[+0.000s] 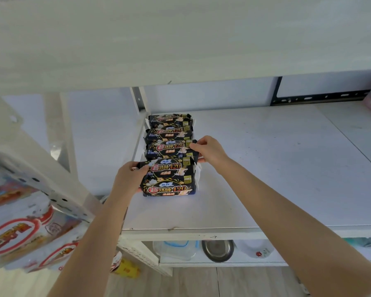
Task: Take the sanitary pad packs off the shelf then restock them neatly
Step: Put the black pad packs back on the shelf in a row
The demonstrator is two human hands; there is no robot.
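Pad pack [169, 167] pinched between left hand [129, 179] and right hand [208, 150]; rear packs [169, 131] half hidden.

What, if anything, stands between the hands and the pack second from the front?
Nothing visible does. The left hand and the right hand grip the two ends of that pack, which sits in the row on the shelf.

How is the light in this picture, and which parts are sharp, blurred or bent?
Head view: soft, even light, only faint shadows on the shelf. Head view: print is sharp on the held pack, which the left hand and right hand grip. Head view: the bags at the left edge are blurred. Head view: the post at the left leans sharply, likely from the wide lens.
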